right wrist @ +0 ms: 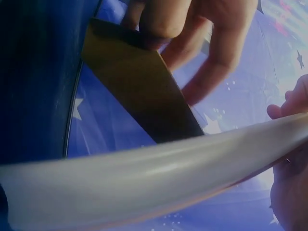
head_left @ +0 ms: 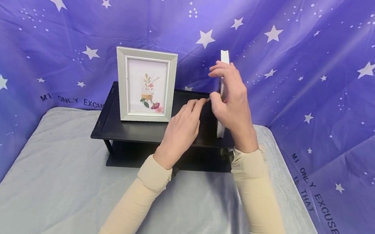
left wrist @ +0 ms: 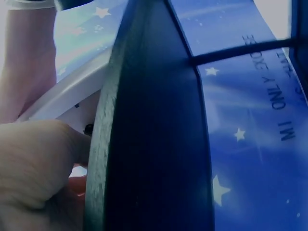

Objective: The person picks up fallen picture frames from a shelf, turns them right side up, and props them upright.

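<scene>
A white picture frame stands edge-on at the right of a black two-tier shelf. My right hand holds this frame by its upright edge, fingers near the top and thumb lower down. Behind the frame, its flat brown back stand sticks out at an angle in the right wrist view. My left hand pinches that stand between thumb and fingers. In the left wrist view the shelf board hides the left fingertips. The frame's picture side is turned out of sight.
Another pale frame with a floral print stands upright at the shelf's left. A grey velvety cloth covers the table under the shelf. Purple star-patterned curtains close in the back and both sides.
</scene>
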The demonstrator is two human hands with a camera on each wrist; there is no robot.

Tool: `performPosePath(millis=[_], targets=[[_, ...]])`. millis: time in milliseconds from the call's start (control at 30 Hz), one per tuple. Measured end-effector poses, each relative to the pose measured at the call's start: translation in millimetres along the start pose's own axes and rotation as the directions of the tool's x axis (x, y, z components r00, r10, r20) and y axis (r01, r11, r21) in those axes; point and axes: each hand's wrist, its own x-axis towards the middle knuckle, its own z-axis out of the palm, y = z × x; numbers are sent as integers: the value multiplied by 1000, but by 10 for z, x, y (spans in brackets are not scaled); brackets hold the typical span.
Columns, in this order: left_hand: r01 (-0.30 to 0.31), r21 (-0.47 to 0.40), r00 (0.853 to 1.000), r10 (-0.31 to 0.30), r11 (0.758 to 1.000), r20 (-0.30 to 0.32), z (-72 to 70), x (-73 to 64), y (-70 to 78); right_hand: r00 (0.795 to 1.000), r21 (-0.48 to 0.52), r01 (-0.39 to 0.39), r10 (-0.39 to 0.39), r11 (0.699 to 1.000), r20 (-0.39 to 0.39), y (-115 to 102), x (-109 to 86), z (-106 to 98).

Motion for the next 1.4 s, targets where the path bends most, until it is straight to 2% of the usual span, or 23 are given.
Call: performPosePath(millis=[133,367,633,1033,1133,1400], targets=[[-29,107,999,33,994,-42,9,-14,-10,1000,15,-15,14,1000,27,-26,13,55],[-23,129,999,28,991,-38,23,-31,-28,998,-7,18,-17,1000,54,-43,26,107],[-32,184,999,38,982,-30,54,-64,-44,997,-11,13,-13,1000,77,-60,24,168],[-22,186,998,31,982,-47,67,-95,-82,997,-21,37,-36,999,69,-62,46,260],[-22,180,998,33,983,-56,75,-100,-81,998,-17,20,-19,1000,63,-66,42,257],[-34,194,989,61,980,-136,89,-134,-56,998,-72,27,-23,997,55,-67,-7,246]])
